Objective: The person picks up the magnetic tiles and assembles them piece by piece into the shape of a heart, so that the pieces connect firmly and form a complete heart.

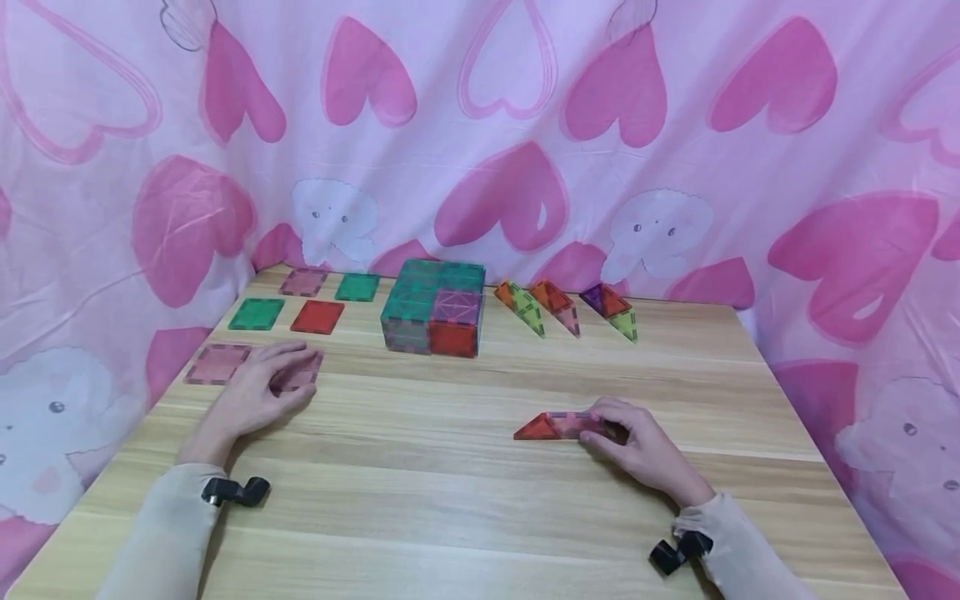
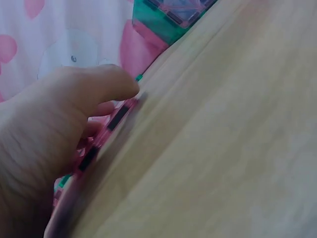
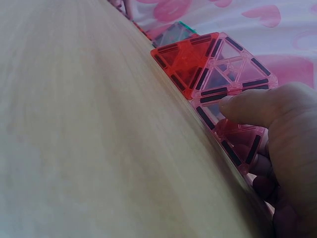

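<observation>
Plastic of a clear, tinted kind makes up the triangle strip [image 1: 562,426], a red triangle [image 3: 184,60] joined to pink triangles [image 3: 237,67], towards the right side of the surface [image 1: 450,517]. The right hand [image 1: 641,442] grips its pink end, thumb on the near side; whether the strip lies flat or tilts a little is hard to tell. It should weigh very little, with stiff panels and slick faces. The dark bars [image 3: 205,118] along the edges are probably magnets, so the joins may hinge or pop apart if one end is lifted alone. A hold across a seam, or light support under the red end, would probably keep the row together.

Towards the left side, the left hand [image 1: 266,387] curls round a pink square tile [image 1: 298,375], thumb by the near edge, beside a second pink square [image 1: 217,365]. This tile is likely just as light and rigid, hard to pick up by its smooth face; opposite rims look like the better hold. Knocks should do little harm, though faces might scratch.
</observation>
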`<action>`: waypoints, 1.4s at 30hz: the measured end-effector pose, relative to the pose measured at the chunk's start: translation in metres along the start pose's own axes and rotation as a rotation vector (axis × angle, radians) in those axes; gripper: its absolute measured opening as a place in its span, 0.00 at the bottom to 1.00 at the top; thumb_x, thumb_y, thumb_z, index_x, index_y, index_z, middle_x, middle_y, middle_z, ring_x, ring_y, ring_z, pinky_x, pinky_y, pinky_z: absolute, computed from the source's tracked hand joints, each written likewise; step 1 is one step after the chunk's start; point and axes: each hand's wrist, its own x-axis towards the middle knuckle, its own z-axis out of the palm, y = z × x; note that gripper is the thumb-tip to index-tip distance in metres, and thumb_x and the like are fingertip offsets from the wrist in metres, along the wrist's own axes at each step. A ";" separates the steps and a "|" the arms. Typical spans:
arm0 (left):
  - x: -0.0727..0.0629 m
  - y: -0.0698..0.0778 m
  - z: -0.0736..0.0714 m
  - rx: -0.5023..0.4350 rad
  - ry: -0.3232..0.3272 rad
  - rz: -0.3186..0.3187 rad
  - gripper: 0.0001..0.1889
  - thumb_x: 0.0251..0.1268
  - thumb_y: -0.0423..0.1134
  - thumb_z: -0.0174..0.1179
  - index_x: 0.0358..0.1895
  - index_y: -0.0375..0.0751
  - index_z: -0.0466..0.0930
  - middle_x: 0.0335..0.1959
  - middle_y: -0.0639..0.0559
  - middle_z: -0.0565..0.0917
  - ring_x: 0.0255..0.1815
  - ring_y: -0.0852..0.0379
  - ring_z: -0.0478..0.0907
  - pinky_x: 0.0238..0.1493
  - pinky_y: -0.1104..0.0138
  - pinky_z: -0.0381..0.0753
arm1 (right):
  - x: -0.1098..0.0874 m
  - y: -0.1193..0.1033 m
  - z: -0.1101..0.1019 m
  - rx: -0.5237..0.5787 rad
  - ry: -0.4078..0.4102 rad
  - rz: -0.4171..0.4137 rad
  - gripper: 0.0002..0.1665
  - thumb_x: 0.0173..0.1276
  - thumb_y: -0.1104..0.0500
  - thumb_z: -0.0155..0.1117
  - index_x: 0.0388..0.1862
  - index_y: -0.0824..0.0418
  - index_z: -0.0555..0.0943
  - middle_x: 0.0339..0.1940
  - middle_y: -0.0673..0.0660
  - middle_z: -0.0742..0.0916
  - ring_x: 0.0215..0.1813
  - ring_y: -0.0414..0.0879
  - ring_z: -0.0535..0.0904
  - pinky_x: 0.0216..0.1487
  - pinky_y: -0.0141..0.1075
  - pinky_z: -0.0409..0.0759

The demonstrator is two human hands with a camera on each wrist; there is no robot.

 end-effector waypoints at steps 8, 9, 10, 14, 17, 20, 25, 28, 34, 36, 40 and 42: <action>0.000 0.009 -0.001 -0.025 -0.022 0.009 0.38 0.64 0.49 0.83 0.76 0.44 0.82 0.73 0.37 0.83 0.73 0.31 0.76 0.70 0.32 0.74 | 0.000 0.004 0.000 0.003 -0.010 0.000 0.07 0.79 0.57 0.76 0.46 0.41 0.90 0.47 0.42 0.90 0.47 0.43 0.83 0.49 0.35 0.80; 0.000 0.010 -0.001 -0.029 -0.015 0.001 0.39 0.63 0.50 0.84 0.76 0.44 0.82 0.72 0.37 0.84 0.72 0.32 0.78 0.69 0.35 0.76 | 0.000 0.004 -0.001 0.006 -0.012 0.003 0.07 0.79 0.57 0.76 0.46 0.41 0.90 0.47 0.42 0.90 0.47 0.43 0.83 0.49 0.35 0.80; 0.000 0.011 0.000 -0.034 -0.010 -0.011 0.40 0.61 0.51 0.85 0.76 0.44 0.82 0.71 0.38 0.84 0.71 0.33 0.79 0.68 0.37 0.77 | 0.001 0.004 -0.001 0.009 -0.014 0.007 0.08 0.79 0.57 0.76 0.46 0.41 0.90 0.47 0.42 0.90 0.48 0.43 0.83 0.49 0.34 0.80; 0.001 0.022 0.008 -0.102 0.018 -0.057 0.43 0.56 0.56 0.88 0.75 0.46 0.84 0.67 0.44 0.87 0.61 0.44 0.84 0.58 0.58 0.84 | 0.001 0.003 -0.001 0.014 -0.020 0.007 0.08 0.79 0.56 0.76 0.47 0.40 0.90 0.48 0.41 0.90 0.49 0.43 0.84 0.52 0.35 0.81; 0.004 0.037 0.017 -0.213 0.037 -0.039 0.41 0.57 0.51 0.88 0.75 0.49 0.83 0.66 0.47 0.88 0.57 0.49 0.84 0.54 0.72 0.83 | 0.001 0.002 -0.001 0.017 -0.019 0.009 0.08 0.79 0.56 0.76 0.48 0.40 0.91 0.48 0.42 0.90 0.49 0.42 0.84 0.53 0.34 0.81; 0.006 0.054 0.029 -0.340 0.057 0.010 0.40 0.58 0.42 0.88 0.76 0.49 0.83 0.65 0.47 0.87 0.57 0.50 0.85 0.59 0.75 0.83 | 0.001 0.002 0.000 0.008 -0.015 -0.003 0.09 0.78 0.58 0.77 0.48 0.41 0.91 0.48 0.42 0.90 0.50 0.42 0.84 0.53 0.35 0.81; 0.012 0.082 0.051 -0.551 0.053 0.084 0.43 0.55 0.31 0.87 0.77 0.42 0.81 0.64 0.48 0.86 0.58 0.49 0.89 0.67 0.68 0.85 | 0.002 0.001 0.003 -0.002 0.000 -0.048 0.12 0.75 0.62 0.79 0.48 0.43 0.92 0.48 0.43 0.91 0.49 0.43 0.84 0.52 0.37 0.81; 0.017 0.099 0.065 -0.651 0.008 0.114 0.43 0.54 0.29 0.87 0.76 0.37 0.80 0.65 0.48 0.84 0.61 0.50 0.88 0.69 0.64 0.85 | 0.002 0.000 0.004 -0.003 0.007 -0.073 0.14 0.73 0.63 0.80 0.49 0.44 0.92 0.47 0.44 0.91 0.48 0.44 0.84 0.50 0.38 0.80; 0.030 0.133 0.091 -0.718 -0.111 0.185 0.41 0.55 0.35 0.88 0.74 0.34 0.79 0.67 0.48 0.84 0.66 0.49 0.85 0.70 0.56 0.86 | 0.004 -0.006 0.009 0.004 0.008 -0.103 0.14 0.73 0.63 0.80 0.50 0.44 0.92 0.47 0.43 0.90 0.48 0.43 0.83 0.49 0.37 0.80; 0.037 0.144 0.100 -0.701 -0.134 0.202 0.42 0.56 0.38 0.88 0.74 0.35 0.80 0.65 0.51 0.85 0.65 0.50 0.86 0.70 0.54 0.86 | 0.005 -0.009 0.013 0.008 0.008 -0.120 0.14 0.73 0.63 0.80 0.50 0.44 0.92 0.47 0.44 0.90 0.48 0.43 0.83 0.48 0.37 0.81; 0.050 0.164 0.118 -0.614 -0.146 0.231 0.43 0.55 0.46 0.89 0.75 0.41 0.81 0.65 0.58 0.86 0.63 0.56 0.87 0.73 0.54 0.84 | 0.007 -0.015 0.021 0.015 -0.003 -0.145 0.14 0.73 0.63 0.80 0.50 0.45 0.91 0.46 0.47 0.91 0.44 0.44 0.82 0.44 0.37 0.80; 0.056 0.173 0.124 -0.568 -0.143 0.249 0.44 0.54 0.49 0.89 0.75 0.45 0.81 0.65 0.60 0.86 0.63 0.58 0.86 0.74 0.54 0.82 | 0.008 -0.017 0.023 0.017 -0.010 -0.148 0.14 0.73 0.64 0.79 0.49 0.45 0.91 0.45 0.49 0.91 0.43 0.44 0.82 0.42 0.38 0.79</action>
